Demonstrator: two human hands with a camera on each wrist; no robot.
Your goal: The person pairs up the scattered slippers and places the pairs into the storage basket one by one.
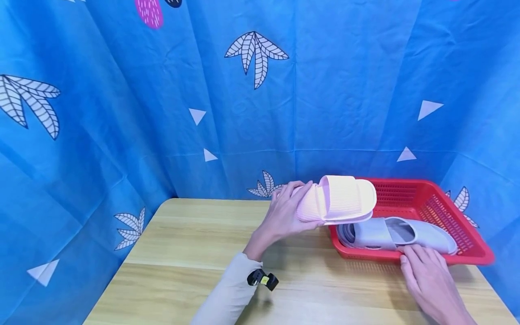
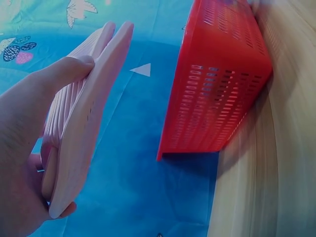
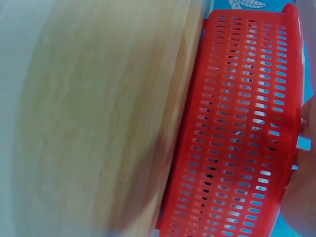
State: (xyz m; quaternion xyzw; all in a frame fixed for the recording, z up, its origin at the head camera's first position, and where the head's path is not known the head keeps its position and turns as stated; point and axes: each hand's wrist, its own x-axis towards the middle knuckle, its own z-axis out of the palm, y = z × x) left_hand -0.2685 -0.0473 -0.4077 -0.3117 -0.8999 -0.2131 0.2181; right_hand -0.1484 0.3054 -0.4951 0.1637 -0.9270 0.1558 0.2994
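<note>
My left hand (image 1: 286, 210) grips a pair of pale pink slippers (image 1: 343, 198) at one end, the two laid together. They are held above the table, and their far end overlaps the left side of a red plastic basket (image 1: 467, 225). In the left wrist view the thumb presses on one face of the pink slippers (image 2: 84, 128), and fingertips show at the other. Grey slippers (image 1: 373, 232) lie inside the basket along its near side. My right hand (image 1: 430, 280) holds the basket's near rim, fingers hooked over it; the right wrist view shows this hand only partly.
The basket, with its slotted walls (image 3: 232, 128), stands at the back right of a light wooden table (image 1: 183, 253). A blue patterned curtain (image 1: 243, 122) hangs behind the table and at both sides. A small black device (image 1: 263, 279) sits on the left wrist.
</note>
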